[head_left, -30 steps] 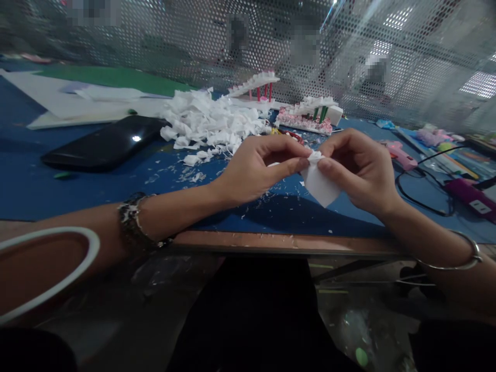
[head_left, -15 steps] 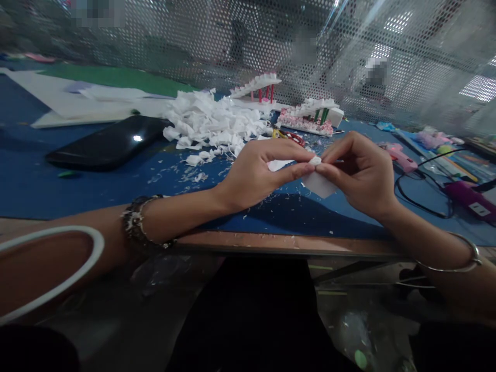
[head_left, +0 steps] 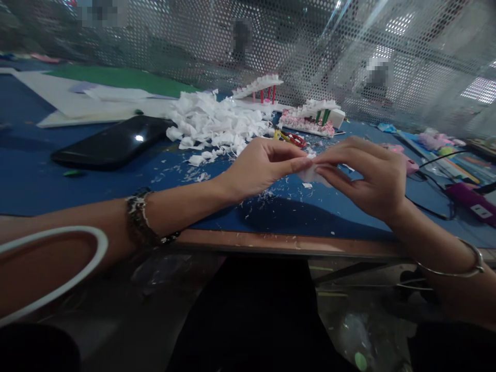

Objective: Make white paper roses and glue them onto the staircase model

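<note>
My left hand (head_left: 261, 166) and my right hand (head_left: 366, 178) meet fingertip to fingertip above the blue table mat (head_left: 116, 181). Both pinch one small white piece of paper (head_left: 313, 175), which is now mostly hidden between the fingers. A heap of crumpled white paper pieces (head_left: 215, 124) lies just beyond my left hand. Fine white scraps are scattered on the mat under my hands.
A black phone (head_left: 110, 144) lies left of the heap, with white sheets (head_left: 70, 101) behind it. Two small white paper models (head_left: 310, 116) stand at the back by a perforated screen. Scissors (head_left: 290, 137), a pink tool (head_left: 403, 157), a purple device (head_left: 470, 199) and cables are at the right.
My hands have sunk a little toward the mat and the white paper piece has been folded or rolled smaller, so less of it hangs below my fingers.
</note>
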Demonstrator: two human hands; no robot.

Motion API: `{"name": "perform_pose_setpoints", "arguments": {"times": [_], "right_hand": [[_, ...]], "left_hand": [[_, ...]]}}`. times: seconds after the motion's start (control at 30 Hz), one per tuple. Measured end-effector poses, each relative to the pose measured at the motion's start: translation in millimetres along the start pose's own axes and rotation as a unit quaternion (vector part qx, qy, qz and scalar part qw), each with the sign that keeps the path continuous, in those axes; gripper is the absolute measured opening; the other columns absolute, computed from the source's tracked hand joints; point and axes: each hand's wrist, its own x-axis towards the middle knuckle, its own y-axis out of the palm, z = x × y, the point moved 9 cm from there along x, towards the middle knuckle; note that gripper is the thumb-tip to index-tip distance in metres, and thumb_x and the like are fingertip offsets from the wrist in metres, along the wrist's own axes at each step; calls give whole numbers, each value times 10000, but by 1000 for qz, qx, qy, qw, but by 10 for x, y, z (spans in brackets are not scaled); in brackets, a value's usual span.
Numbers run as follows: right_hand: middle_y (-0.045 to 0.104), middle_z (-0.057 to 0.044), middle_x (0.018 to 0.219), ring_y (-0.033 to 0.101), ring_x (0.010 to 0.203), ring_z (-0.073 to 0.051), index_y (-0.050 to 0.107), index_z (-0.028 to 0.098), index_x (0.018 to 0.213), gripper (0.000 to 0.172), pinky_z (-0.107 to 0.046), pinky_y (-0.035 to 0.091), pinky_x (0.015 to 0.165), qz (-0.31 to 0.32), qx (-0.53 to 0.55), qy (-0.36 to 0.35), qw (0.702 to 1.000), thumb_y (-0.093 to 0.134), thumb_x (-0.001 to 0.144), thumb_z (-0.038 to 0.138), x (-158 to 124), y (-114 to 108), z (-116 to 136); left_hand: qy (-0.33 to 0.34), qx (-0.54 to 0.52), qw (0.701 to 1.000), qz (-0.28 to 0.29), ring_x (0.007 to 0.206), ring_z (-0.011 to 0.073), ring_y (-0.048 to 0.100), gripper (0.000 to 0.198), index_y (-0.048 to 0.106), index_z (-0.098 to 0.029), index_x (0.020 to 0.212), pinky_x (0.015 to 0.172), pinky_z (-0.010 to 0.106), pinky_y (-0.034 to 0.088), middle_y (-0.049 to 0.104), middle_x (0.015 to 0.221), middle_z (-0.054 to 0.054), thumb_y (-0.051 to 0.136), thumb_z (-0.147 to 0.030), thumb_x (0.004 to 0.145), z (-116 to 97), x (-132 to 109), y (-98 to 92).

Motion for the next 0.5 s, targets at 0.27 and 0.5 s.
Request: {"name": "perform_pose_setpoints", "arguments": {"times": [0.27,0.5], "right_hand": [[669,-5,827,622,757,-122,643,215,848,72,-283,527,699,-4,-24,-13,1000,583,842,176,5,19,25],[630,3,752,570,670,-83,585,181,778,55,-214,505,600,-28,-4,29,999,634,803,180,30,-6,-17]], "left_hand": [[8,24,1000,18,653,120,627,301,720,-158,772,589,227,508,697,692,22,650,-450,762,-14,5,46],[34,58,997,-23,705,128,641,252,714,-163,800,634,225,512,709,760,26,623,-397,787,-93,-36,4]]}}
